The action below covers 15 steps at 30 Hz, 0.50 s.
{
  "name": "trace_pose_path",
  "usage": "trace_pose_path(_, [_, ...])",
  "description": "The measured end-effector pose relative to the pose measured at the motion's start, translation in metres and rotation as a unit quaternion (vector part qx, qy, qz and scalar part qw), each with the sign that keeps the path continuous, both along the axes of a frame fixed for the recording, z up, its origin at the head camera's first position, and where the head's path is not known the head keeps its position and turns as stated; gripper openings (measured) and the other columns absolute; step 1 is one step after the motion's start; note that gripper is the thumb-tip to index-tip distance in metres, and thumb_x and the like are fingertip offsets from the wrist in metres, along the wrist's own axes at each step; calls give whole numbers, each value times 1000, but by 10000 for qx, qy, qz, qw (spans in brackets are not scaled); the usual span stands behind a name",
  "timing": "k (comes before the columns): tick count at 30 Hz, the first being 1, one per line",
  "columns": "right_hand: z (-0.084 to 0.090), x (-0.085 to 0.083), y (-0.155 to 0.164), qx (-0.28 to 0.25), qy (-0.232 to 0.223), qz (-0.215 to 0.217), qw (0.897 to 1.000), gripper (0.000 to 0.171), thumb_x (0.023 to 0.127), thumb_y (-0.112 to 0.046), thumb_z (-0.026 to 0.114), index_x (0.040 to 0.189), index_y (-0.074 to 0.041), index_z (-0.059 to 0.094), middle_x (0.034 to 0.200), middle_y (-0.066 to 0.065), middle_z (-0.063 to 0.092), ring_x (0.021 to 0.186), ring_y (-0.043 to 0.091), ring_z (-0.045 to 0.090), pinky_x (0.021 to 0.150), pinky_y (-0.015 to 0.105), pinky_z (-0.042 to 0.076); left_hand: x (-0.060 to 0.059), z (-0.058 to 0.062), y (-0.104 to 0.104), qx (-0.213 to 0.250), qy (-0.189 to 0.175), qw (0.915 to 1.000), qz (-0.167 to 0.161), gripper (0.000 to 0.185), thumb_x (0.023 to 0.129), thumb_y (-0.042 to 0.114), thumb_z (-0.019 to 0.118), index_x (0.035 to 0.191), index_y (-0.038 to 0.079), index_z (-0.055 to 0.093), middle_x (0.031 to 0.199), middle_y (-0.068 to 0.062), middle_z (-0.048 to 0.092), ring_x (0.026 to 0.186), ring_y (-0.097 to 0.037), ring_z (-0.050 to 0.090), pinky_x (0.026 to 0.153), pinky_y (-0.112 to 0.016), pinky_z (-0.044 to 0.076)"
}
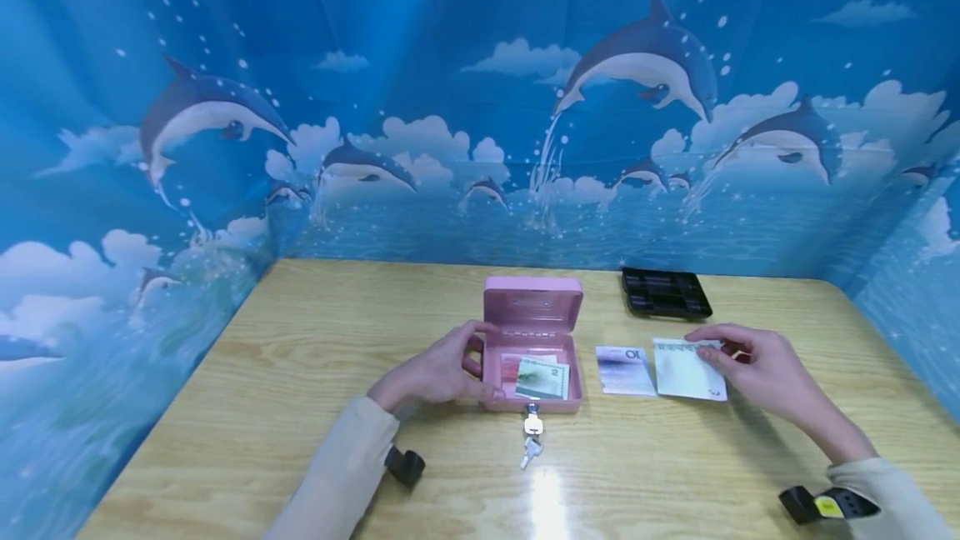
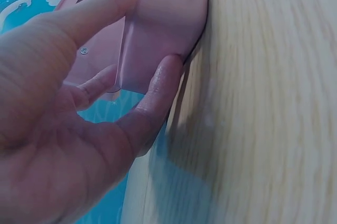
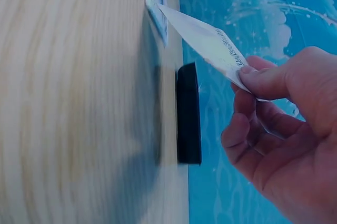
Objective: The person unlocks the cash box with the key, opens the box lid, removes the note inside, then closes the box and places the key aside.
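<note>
A pink cash box [image 1: 534, 407] stands on the table with its lid [image 1: 531, 307] raised. Several notes lie inside, a green-and-white banknote [image 1: 542, 380] uppermost. My left hand [image 1: 442, 365] grips the box's left end, thumb near the front corner and fingers toward the back; in the left wrist view its fingertips touch the pink side wall [image 2: 163, 23]. Between thumb and fingers my right hand [image 1: 765, 369] pinches the edge of a pale banknote [image 1: 682, 373]. The right wrist view shows this note [image 3: 202, 39] tilted up from the table. Beside it lies a purplish banknote [image 1: 625, 372] marked 10.
A key [image 1: 533, 423] sits at the box's front lock, with another key [image 1: 531, 450] hanging from it onto the wood. Behind the notes is a black compartment tray [image 1: 666, 293]. A blue dolphin-print curtain [image 1: 450, 107] encloses the back and sides of the wooden table [image 1: 315, 307].
</note>
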State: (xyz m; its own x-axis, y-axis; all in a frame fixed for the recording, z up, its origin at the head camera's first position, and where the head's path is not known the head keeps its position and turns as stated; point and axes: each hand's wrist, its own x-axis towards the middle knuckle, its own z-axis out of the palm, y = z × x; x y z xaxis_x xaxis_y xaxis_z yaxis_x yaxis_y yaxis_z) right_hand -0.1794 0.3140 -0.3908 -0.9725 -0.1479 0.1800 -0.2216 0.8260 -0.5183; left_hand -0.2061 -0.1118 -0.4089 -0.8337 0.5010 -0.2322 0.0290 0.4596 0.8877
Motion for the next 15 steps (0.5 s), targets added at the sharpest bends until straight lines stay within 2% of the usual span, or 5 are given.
trace_pose_path(9, [-7,-7,13,166,-250,66,9995,22,97,-11,68,118,-11,75,113,18,73,73,0,56,55,23,46,-1,-1,-1,64,-18,10000,7,91,78,13,88,153,18,37,136,-14,55,108,-22,64,92,-37,58])
trace_pose_path(15, [-15,-14,16,383,82,276,9989,21,92,-5,72,112,-10,77,107,16,75,71,-3,57,55,22,46,-1,-2,-2,33,23,10000,-44,89,80,14,87,153,18,37,137,-14,54,109,-22,63,92,-36,58])
